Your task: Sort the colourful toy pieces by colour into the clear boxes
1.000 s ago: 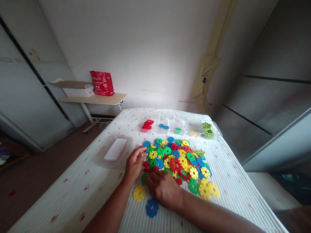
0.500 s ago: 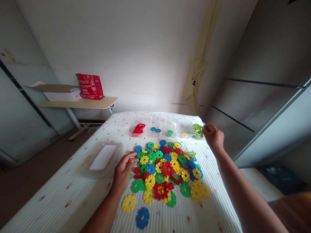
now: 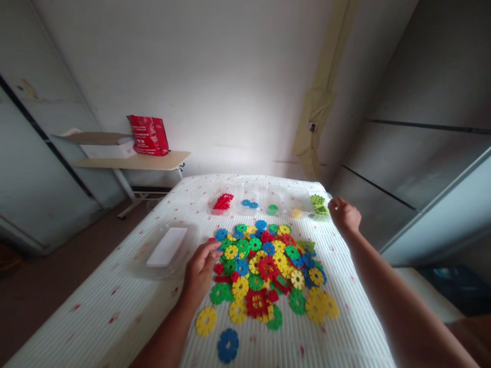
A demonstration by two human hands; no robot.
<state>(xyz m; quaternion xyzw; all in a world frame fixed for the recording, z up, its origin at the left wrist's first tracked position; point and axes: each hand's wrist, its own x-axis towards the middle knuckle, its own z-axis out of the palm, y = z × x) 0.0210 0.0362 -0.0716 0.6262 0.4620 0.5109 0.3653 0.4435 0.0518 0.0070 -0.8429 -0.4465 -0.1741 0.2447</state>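
A heap of flat plastic snowflake discs (image 3: 268,266) in red, yellow, green and blue lies on the white ribbed cover (image 3: 115,301). My left hand (image 3: 200,268) rests at the heap's left edge, fingers curled and touching the discs. My right hand (image 3: 344,214) hovers at the far right, closed in a loose fist beside the clear sorting tray (image 3: 268,197). That tray's compartments hold red pieces (image 3: 223,201), blue ones (image 3: 248,203), a green one (image 3: 272,209), a yellow one (image 3: 295,212) and lime-green pieces (image 3: 319,203). Whether the right fist holds anything is hidden.
A clear lid (image 3: 168,247) with a white panel lies left of the heap. Single yellow (image 3: 206,321) and blue (image 3: 227,345) discs lie near the front. A side table (image 3: 134,161) with a red bag (image 3: 148,135) stands by the back wall. Grey cabinet doors (image 3: 422,153) stand at the right.
My right hand left the heap's near side and reached to the far right end of the sorting tray, then drew slightly back. The left hand stayed at the heap's left edge.
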